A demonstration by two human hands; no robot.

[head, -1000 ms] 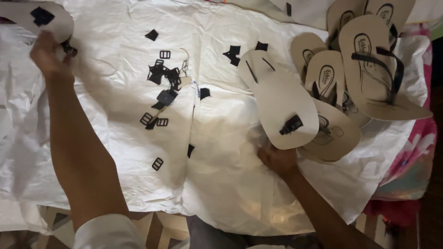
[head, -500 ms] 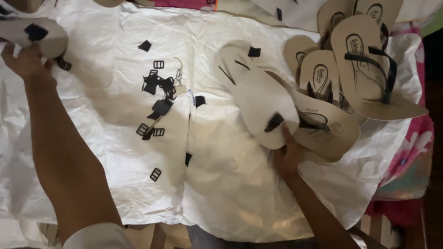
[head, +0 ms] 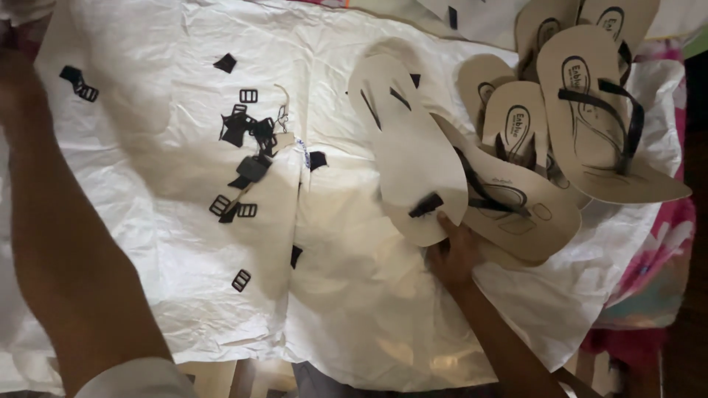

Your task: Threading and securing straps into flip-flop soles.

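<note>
A: Start at the left edge. What is the left hand (head: pixel 16 63) doing?

B: It reaches up to the far left corner of the white plastic sheet (head: pixel 147 243), and most of it is cut off by the frame. I cannot tell whether its fingers are curled or loose, or whether they hold anything. Just beside it on the sheet lies a small black buckle piece (head: pixel 80 82).

A: And toward the middle?

B: A loose cluster of black buckles and strap bits (head: pixel 247 151) lies scattered there, with a short length of pale cord (head: pixel 282 110) among them. One lone buckle (head: pixel 241 280) sits nearer the front edge, well apart from the rest.

A: Where is the right hand (head: pixel 451 254)?

B: Right of centre, nearer the front edge. Its fingers are grasping the heel end of a cream sandal sole (head: pixel 409 147) that lies bottom-up, with black strap plugs showing through it. The sole rests tilted on another cream sandal (head: pixel 516 206), which lies face-up with its black strap showing.

A: And at the right edge?

B: A pile of finished cream sandals (head: pixel 590 110) with black straps, overlapping one another at the far right corner. Under the sheet's right edge a pink flowered cloth (head: pixel 653 273) shows.
</note>
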